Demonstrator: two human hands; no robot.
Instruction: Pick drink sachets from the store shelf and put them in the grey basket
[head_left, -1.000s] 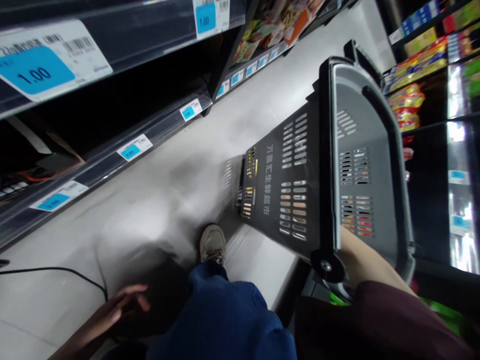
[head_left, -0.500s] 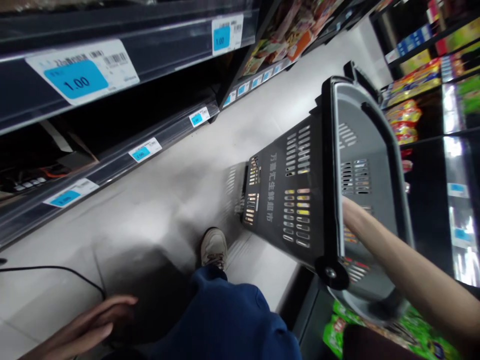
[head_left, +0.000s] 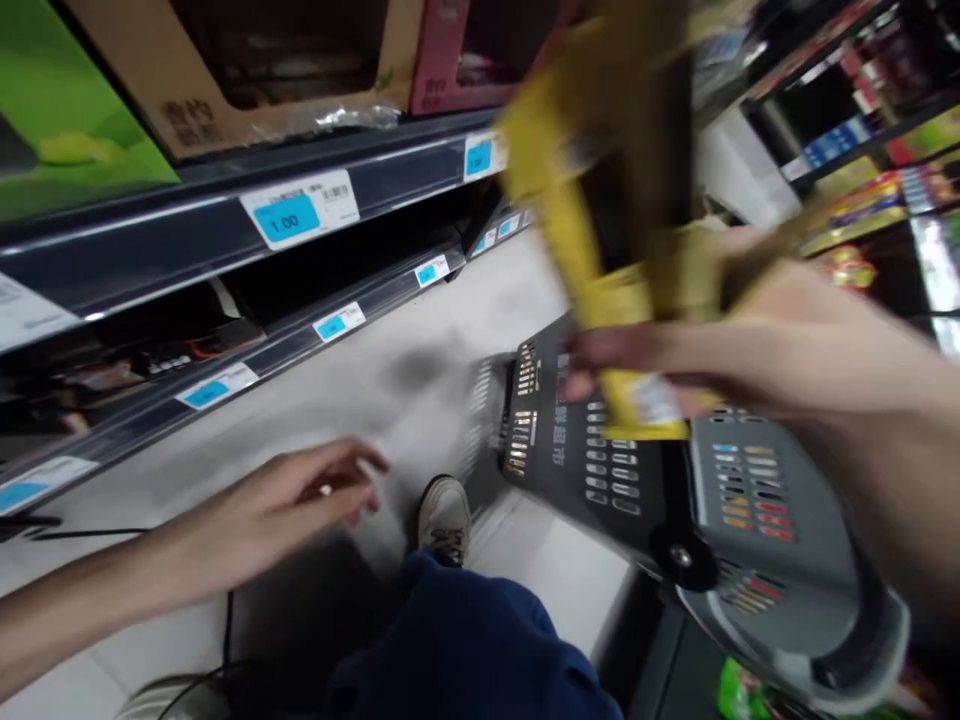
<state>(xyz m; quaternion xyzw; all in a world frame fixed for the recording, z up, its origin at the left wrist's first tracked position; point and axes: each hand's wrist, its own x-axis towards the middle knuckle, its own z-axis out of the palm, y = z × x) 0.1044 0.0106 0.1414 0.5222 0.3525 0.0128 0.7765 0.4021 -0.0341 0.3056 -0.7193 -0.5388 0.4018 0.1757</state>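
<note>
My right hand (head_left: pixel 720 350) grips a yellow package (head_left: pixel 551 200) with dark parts, raised over the shopping basket. Motion blur hides what kind of package it is. A white label shows on its lower end, below my fingers. The grey shopping basket (head_left: pixel 611 500) with slotted walls stands tilted in the view on the floor, partly covered by my right arm and the package. My left hand (head_left: pixel 300 500) hangs in the air over the floor, left of the basket, its fingers loosely bent and apart, with nothing in them.
Along the left runs a shelf with price tags (head_left: pixel 300 215), bearing a green box (head_left: pixel 67 120), a brown window box (head_left: pixel 292 60) and a pink box (head_left: pixel 450 60). Shelves of bright packets (head_left: pixel 855 215) stand on the right. A black cable (head_left: pixel 229 630) lies near my shoe (head_left: pixel 444 515).
My right hand has come up out of the basket with the yellow package in it. My left hand has moved up and right. The view has shifted, showing boxes on the left shelf.
</note>
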